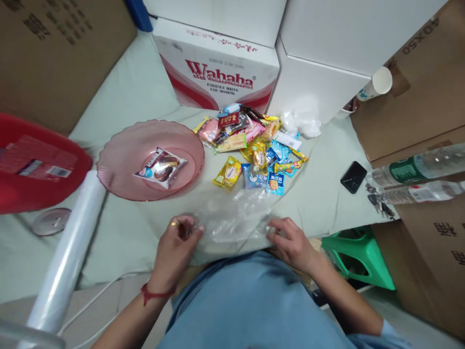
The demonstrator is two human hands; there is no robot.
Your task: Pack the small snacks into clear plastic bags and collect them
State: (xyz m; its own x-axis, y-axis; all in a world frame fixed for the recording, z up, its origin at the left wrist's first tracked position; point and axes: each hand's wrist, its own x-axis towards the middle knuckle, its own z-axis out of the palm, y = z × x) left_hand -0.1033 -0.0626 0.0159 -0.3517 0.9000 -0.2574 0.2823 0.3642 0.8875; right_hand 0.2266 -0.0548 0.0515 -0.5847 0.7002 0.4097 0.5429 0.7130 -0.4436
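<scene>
Between my two hands a clear plastic bag (236,218) is spread near the front edge of the cloth-covered table. My left hand (179,237) pinches the bag's left side. At its right side, the fingers of my right hand (288,240) are curled on the plastic, slightly blurred. Just beyond the bag lies a heap of wrapped snacks (250,140) in yellow, blue, pink and brown packets. A pink ribbed plastic bowl (116,160) stands to the left, with one packaged snack (162,167) inside it.
Behind the snacks stands a Wahaha water carton (225,72) beside white boxes (308,77). A red basin (36,165) and a roll of plastic film (69,257) are at left. Bottles (417,167), keys (379,201) and a black phone-like object (354,177) lie right, above a green stool (359,257).
</scene>
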